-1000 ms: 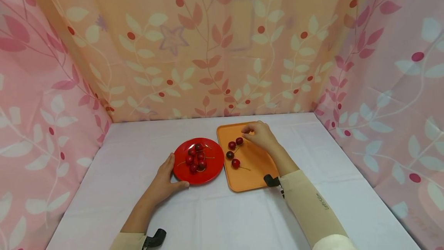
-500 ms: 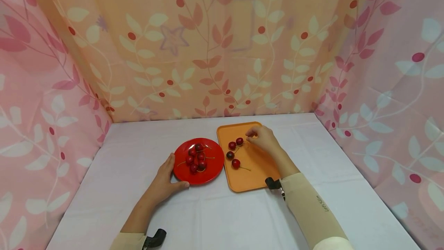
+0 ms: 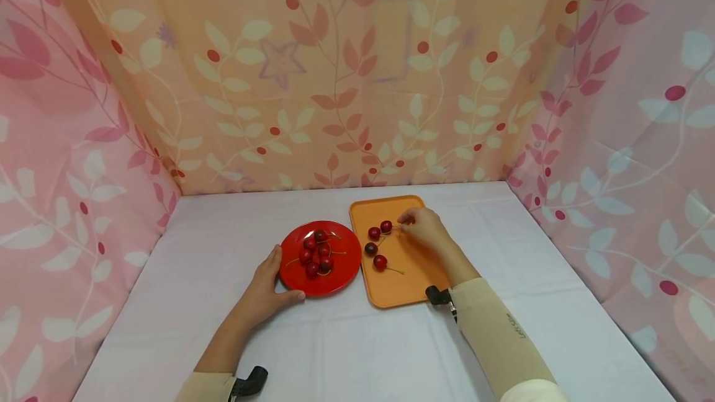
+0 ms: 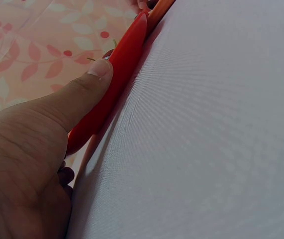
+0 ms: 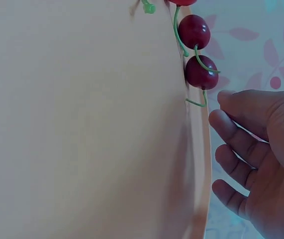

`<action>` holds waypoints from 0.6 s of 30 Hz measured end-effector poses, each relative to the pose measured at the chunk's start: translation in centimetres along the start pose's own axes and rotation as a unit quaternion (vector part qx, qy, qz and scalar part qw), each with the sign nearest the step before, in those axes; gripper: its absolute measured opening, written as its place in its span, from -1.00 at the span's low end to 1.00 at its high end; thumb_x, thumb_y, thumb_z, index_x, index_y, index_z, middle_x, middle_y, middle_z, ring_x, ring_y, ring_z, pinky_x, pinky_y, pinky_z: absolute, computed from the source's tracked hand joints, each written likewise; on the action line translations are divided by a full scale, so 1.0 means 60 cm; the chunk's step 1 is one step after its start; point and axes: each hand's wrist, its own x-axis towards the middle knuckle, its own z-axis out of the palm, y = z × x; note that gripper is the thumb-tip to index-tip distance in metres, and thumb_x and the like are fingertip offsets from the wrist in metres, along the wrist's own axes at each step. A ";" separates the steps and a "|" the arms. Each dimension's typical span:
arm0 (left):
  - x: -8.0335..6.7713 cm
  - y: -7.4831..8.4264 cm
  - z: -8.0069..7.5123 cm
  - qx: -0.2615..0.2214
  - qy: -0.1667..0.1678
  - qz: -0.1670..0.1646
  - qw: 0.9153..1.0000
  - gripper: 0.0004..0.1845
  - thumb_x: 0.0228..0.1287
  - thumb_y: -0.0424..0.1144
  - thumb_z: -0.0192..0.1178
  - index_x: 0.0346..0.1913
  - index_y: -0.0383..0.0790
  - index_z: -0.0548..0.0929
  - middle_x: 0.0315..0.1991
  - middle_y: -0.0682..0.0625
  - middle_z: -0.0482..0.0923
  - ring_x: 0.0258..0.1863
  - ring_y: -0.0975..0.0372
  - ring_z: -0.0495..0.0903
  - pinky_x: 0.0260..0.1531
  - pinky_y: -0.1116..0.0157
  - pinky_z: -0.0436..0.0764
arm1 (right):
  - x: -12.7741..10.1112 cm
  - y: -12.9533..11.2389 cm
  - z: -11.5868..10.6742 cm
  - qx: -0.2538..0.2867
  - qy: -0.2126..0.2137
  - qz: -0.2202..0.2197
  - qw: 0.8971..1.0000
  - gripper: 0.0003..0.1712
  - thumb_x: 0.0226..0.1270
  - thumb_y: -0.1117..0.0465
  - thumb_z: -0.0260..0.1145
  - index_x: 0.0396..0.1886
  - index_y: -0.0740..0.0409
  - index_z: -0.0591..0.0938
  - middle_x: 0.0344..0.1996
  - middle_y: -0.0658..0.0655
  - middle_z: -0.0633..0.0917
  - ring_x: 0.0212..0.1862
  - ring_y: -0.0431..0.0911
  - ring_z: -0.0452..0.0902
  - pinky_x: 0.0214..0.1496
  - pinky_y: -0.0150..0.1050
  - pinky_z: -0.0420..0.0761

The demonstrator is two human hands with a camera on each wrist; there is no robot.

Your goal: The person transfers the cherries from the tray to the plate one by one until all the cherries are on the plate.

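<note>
My left hand [image 3: 269, 290] holds the red plate [image 3: 349, 265] by its left and near rim, the thumb [image 4: 94, 79] lying against its side in the left wrist view. A cluster of cherries [image 3: 311, 270] with stems lies on that plate. Over the orange tray [image 3: 391, 296], my right hand [image 3: 427, 227] hovers with bent fingers and nothing between them. Just left of its fingertips is a dark red cherry [image 5: 201, 72], whose green stem points toward the hand. Another cherry [image 3: 373, 233] sits beside it. Nearer me on the tray are a darker cherry [image 3: 371, 249] and a red cherry [image 3: 380, 262].
Plate and tray stand side by side, their edges close, on a white-covered table [image 3: 335, 352]. A patterned orange curtain [image 3: 346, 79] closes off the back. Pink curtains [image 3: 72, 203] rise at both sides.
My right hand has shifted slightly right and toward me, and its thumb and forefinger have come closer together. The left hand, the plate and the cherries look the same.
</note>
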 end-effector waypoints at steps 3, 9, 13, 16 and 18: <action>0.000 -0.001 0.000 0.000 0.001 0.002 1.000 0.41 -0.04 0.29 0.53 0.68 -0.10 -0.20 0.69 -0.11 -0.23 0.63 -0.16 -0.16 0.40 -0.24 0.34 | 0.002 0.001 0.004 0.006 -0.007 0.014 1.000 -0.83 0.36 0.17 0.43 -0.14 0.13 0.79 -0.23 0.07 0.78 -0.14 -0.01 0.64 0.12 0.01 0.64; 0.002 -0.003 0.002 -0.003 0.004 0.004 1.000 0.42 -0.05 0.28 0.54 0.68 -0.10 -0.20 0.69 -0.10 -0.22 0.63 -0.15 -0.15 0.40 -0.23 0.35 | 0.005 0.004 0.009 0.017 -0.019 0.033 0.999 -0.85 0.35 0.15 0.45 -0.17 0.12 0.79 -0.24 0.07 0.78 -0.15 -0.02 0.63 0.14 -0.02 0.65; 0.004 -0.005 0.002 -0.002 0.005 0.005 1.000 0.42 -0.05 0.27 0.55 0.68 -0.11 -0.20 0.69 -0.11 -0.22 0.63 -0.15 -0.14 0.41 -0.23 0.33 | 0.006 0.006 0.011 0.021 -0.025 0.035 0.999 -0.87 0.35 0.16 0.45 -0.20 0.10 0.78 -0.26 0.05 0.78 -0.18 -0.04 0.63 0.12 -0.05 0.66; 0.004 -0.006 0.002 -0.003 0.006 0.007 1.000 0.42 -0.05 0.27 0.55 0.68 -0.11 -0.19 0.69 -0.10 -0.21 0.63 -0.16 -0.13 0.42 -0.23 0.33 | 0.007 0.007 0.012 0.022 -0.028 0.039 0.999 -0.88 0.35 0.16 0.45 -0.21 0.10 0.78 -0.29 0.04 0.78 -0.22 -0.07 0.63 0.07 -0.07 0.66; 0.003 -0.006 0.003 -0.006 0.007 0.007 1.000 0.42 -0.06 0.27 0.56 0.68 -0.10 -0.18 0.69 -0.09 -0.21 0.63 -0.14 -0.13 0.42 -0.21 0.33 | 0.007 0.008 0.013 0.022 -0.029 0.042 0.998 -0.88 0.36 0.16 0.45 -0.21 0.10 0.78 -0.32 0.03 0.77 -0.25 -0.08 0.62 0.05 -0.09 0.66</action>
